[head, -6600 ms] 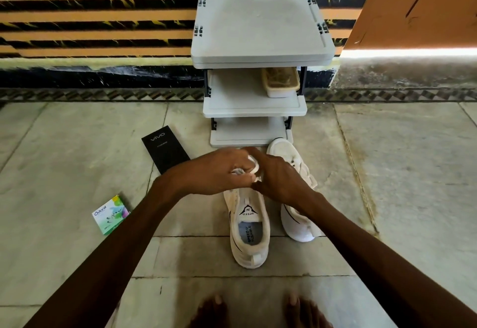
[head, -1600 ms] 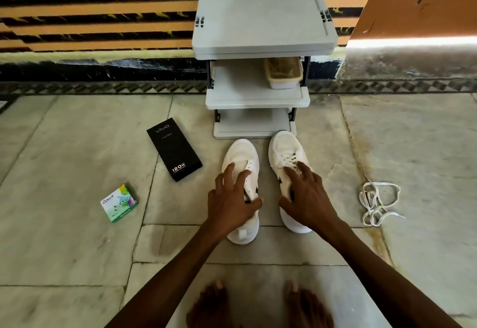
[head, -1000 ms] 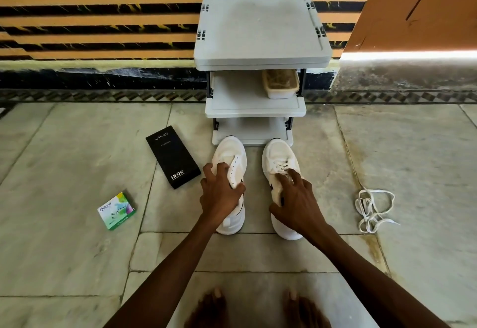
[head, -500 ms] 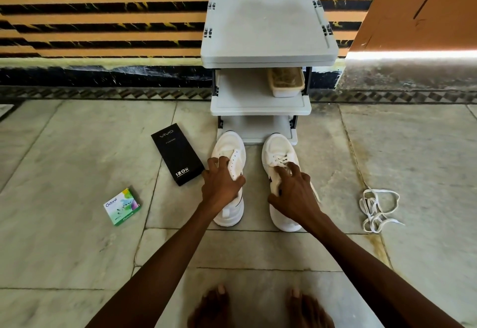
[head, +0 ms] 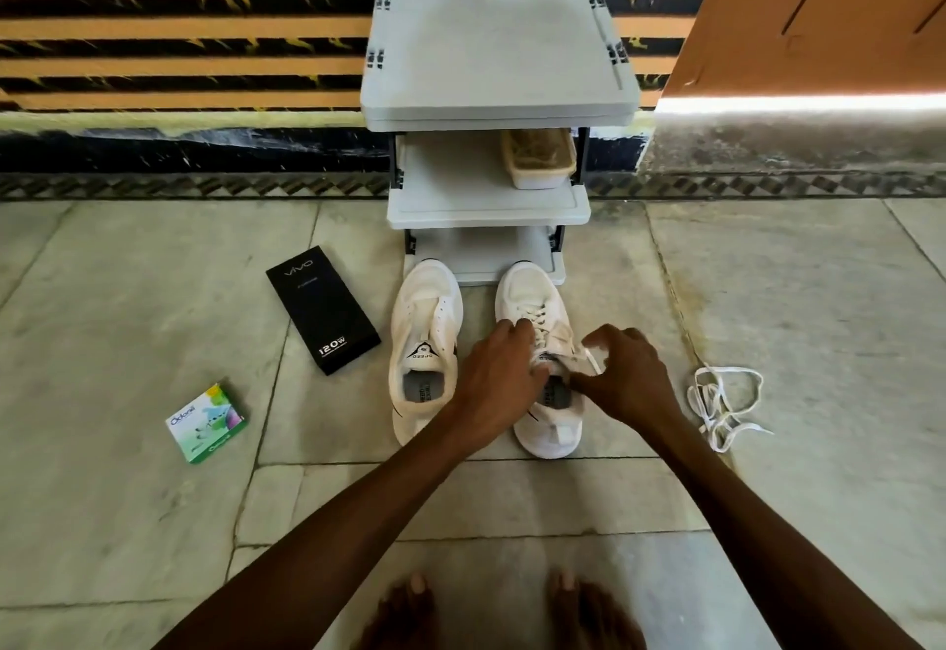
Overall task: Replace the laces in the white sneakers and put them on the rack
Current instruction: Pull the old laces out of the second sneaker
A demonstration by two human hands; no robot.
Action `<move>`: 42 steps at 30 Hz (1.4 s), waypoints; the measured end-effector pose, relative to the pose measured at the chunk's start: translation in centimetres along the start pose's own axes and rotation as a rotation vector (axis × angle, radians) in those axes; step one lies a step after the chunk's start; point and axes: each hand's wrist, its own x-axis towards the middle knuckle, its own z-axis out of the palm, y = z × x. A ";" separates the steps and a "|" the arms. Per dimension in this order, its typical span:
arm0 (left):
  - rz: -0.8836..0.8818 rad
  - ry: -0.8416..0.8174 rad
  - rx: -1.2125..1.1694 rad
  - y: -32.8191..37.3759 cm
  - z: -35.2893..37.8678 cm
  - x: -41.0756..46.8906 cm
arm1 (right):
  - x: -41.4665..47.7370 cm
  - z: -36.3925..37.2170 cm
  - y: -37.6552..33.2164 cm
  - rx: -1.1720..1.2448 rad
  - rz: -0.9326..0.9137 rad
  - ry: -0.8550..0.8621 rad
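Note:
Two white sneakers stand side by side on the floor, toes against the grey three-shelf rack (head: 489, 211). The left sneaker (head: 425, 327) lies untouched, its tongue and insole showing. Both hands work at the throat of the right sneaker (head: 532, 301), which is laced. My left hand (head: 499, 378) curls its fingers over the top of the lacing. My right hand (head: 627, 375) pinches a loose white lace end beside the tongue. A separate white lace (head: 724, 403) lies bundled on the floor to the right.
A black phone box (head: 322, 309) lies left of the sneakers, and a small green packet (head: 207, 421) further left. A beige tray (head: 537, 158) sits on the rack's middle shelf. My bare feet (head: 501, 613) are at the bottom edge. A striped wall stands behind.
My left hand has let go of the left sneaker and crossed to the right one. My right hand has shifted from on top of the right sneaker to its lace end.

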 end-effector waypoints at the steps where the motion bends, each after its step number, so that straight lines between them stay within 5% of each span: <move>1: 0.015 0.018 0.034 0.2 0.3 0.1 | -0.1 0.2 -0.1 0.008 0.001 -0.016; 18: 0.020 0.332 -0.227 -0.8 2.7 -0.3 | -0.7 3.0 -0.5 0.348 -0.166 0.246; 27: -0.245 -0.220 -0.669 0.0 0.0 1.2 | 0.1 2.9 -0.9 0.334 -0.217 0.345; 34: -0.229 -0.021 -1.240 1.6 -6.4 1.7 | 1.6 1.5 -0.3 0.279 -0.084 0.401; 36: -0.265 0.047 -0.958 0.9 -7.2 2.0 | 1.8 1.1 0.1 0.299 -0.016 0.452; 39: -0.244 -0.057 -0.021 -0.1 -7.0 1.9 | 1.9 0.3 0.6 0.314 0.095 0.342; 42: -0.270 -0.126 0.229 -0.7 -5.0 1.2 | 1.6 -0.2 0.6 0.344 0.063 0.087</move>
